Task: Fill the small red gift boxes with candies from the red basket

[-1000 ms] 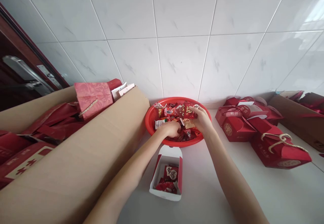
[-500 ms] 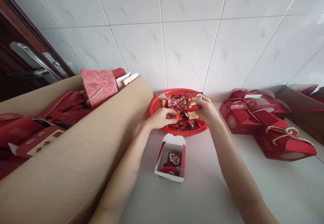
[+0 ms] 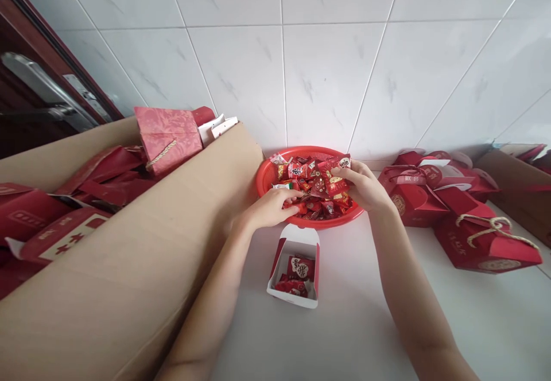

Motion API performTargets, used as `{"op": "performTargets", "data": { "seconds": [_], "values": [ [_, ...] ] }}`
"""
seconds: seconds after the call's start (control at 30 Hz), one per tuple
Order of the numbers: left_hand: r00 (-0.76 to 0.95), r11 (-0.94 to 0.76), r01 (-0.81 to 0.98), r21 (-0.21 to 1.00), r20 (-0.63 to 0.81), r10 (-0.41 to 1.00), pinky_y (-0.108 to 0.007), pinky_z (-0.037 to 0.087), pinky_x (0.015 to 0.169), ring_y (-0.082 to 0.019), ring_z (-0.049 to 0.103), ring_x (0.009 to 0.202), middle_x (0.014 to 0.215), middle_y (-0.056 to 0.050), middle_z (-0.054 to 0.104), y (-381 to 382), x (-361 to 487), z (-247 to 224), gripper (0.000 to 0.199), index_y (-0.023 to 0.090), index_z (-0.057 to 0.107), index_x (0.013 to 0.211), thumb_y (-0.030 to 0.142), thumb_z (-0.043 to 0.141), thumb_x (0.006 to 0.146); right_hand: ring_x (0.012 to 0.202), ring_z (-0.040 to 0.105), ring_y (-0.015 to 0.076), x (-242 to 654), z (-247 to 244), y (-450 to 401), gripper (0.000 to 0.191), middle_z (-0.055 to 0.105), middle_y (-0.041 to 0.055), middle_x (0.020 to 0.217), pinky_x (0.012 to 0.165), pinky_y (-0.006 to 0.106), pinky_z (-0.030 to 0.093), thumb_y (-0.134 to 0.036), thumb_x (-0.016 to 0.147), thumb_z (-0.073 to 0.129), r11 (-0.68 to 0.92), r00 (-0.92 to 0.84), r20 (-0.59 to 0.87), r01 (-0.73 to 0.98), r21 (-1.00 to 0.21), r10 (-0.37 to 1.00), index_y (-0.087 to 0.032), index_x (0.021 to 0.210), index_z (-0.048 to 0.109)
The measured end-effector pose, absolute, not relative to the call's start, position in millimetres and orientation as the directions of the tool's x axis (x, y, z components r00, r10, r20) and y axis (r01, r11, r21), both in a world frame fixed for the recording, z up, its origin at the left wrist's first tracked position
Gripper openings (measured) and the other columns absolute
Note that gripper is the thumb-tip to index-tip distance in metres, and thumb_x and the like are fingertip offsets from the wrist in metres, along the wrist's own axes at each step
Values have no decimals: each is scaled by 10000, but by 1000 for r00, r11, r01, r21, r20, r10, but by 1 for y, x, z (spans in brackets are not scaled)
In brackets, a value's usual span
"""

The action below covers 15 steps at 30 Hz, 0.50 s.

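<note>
A red plastic basket [image 3: 310, 224] full of small wrapped sweets stands against the tiled wall. My right hand [image 3: 364, 186] pinches a red candy packet [image 3: 337, 177] over the basket's right side. At the basket's front left, my left hand [image 3: 275, 206] reaches among the sweets with thumb and fingers apart; nothing can be seen held between them. Just in front of the basket is an open white-and-red box [image 3: 316, 266], with some red packets [image 3: 299, 269] lying inside.
A big cardboard box [image 3: 172, 237] with folded red boxes fills the left side. Several closed red gift boxes [image 3: 482, 243], one with a rope handle, stand on the right. Behind them is another cardboard box [image 3: 516, 189]. A door handle [image 3: 47, 91] shows at upper left.
The view has shifted slightly. The packet in my right hand now shows more fully above the pile, and my left hand is still at the basket's front left.
</note>
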<state>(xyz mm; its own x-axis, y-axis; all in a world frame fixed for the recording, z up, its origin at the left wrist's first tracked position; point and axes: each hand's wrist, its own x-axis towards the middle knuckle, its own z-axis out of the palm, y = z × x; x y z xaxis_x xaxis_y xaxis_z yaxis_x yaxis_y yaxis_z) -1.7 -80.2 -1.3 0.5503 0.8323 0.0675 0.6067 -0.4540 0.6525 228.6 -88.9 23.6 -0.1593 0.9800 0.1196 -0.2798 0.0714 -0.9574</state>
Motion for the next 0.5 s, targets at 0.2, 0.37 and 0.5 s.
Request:
{"op": "performTargets", "data": {
  "seconds": [0.2,0.37,0.5],
  "values": [
    [591,-443,498,745,83,803,-272,513,751,-199,682,838,913,-23,750,-108,-6,34,304,206,723,920,466,566,912,699,663,202,228,25,-95,221,704,15,735,624,300,558,-377,686,843,113,-225,160,-208,-972,961,-211,765,720],
    [559,-368,752,547,-233,796,-255,402,544,-203,638,696,741,3,686,-131,-13,41,204,249,679,827,333,777,669,728,639,190,222,29,-104,189,692,12,756,686,298,540,-345,727,828,175,-322,200,-105,-979,925,-199,773,718],
    [598,-427,735,527,-209,774,-251,335,490,-160,583,587,718,28,662,-138,-15,42,249,264,667,839,100,596,665,719,609,177,217,30,-107,193,682,8,759,681,297,506,-346,736,816,182,-383,167,5,-983,908,-190,760,705]
  ]
}}
